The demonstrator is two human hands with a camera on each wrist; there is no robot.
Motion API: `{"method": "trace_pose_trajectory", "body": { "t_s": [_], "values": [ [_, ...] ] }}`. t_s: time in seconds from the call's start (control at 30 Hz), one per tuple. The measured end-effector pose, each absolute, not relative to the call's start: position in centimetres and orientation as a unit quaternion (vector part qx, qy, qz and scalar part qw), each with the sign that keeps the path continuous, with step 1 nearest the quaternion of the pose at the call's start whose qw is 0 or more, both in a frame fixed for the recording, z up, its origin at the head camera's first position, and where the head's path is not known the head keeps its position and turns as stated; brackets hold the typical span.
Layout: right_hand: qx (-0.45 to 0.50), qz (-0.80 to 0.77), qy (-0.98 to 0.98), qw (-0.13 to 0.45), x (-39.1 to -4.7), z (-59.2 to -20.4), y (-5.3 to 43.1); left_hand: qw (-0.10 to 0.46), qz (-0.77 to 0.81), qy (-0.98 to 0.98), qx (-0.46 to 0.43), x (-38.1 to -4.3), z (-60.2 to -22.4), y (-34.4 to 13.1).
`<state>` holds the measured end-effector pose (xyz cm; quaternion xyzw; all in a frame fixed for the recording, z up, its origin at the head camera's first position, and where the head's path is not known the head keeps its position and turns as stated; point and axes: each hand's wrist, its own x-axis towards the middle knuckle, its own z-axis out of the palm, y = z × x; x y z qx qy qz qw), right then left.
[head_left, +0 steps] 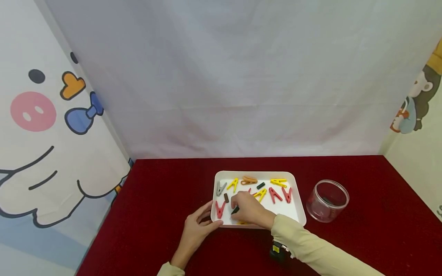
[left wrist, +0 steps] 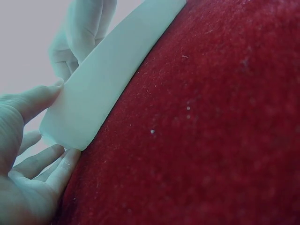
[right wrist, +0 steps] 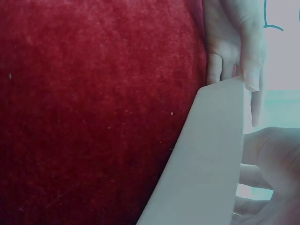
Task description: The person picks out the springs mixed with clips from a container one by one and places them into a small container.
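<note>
A white rectangular tray (head_left: 287,209) lies on the table with clothespins and small dark cylinders in it. My left hand (head_left: 196,230) holds its near left corner; in the left wrist view the thumb is on the rim and fingertips are at the corner's lower edge. Over the tray's left half, my right hand (head_left: 250,209) pinches a small dark green cylinder (head_left: 235,210). Left of that hand are a red clothespin (head_left: 220,210) and a brown cylinder (head_left: 226,197). Another dark green cylinder (head_left: 260,186) lies farther back. The right hand partly covers some clothespins.
Right of the tray stands a clear round jar (head_left: 324,212) with something dark inside. More clothespins lie in the tray: a grey one (head_left: 221,188), an orange one (head_left: 249,180), several yellow and red. Dark red cloth (head_left: 165,191) covers the table, with a white curtain (head_left: 241,96) behind.
</note>
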<state>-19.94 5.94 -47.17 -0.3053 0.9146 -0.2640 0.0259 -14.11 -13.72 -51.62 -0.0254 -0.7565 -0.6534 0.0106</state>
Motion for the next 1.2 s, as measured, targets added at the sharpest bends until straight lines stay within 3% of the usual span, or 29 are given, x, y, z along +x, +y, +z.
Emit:
{"method": "trace_pose_trajectory", "body": {
  "t_s": [0.3,0.6,0.87,1.2],
  "values": [
    [-0.306,-0.264,0.914,0.038,-19.8,-47.1,5.9,0.007,-0.644,-0.764,-0.024,-13.9,-51.3,-13.7],
    [-0.333,-0.312,0.889,0.04,-19.9,-46.9,6.5,0.0,-0.649,-0.76,-0.036,-13.0,-48.7,-13.4],
    [-0.318,-0.349,0.881,0.047,-19.8,-46.5,7.3,0.01,-0.644,-0.764,-0.025,-13.9,-51.3,-13.6],
    [-0.306,-0.335,0.89,0.04,-19.8,-46.1,8.3,0.011,-0.646,-0.763,-0.026,-13.8,-51.7,-13.7]
  ]
}}
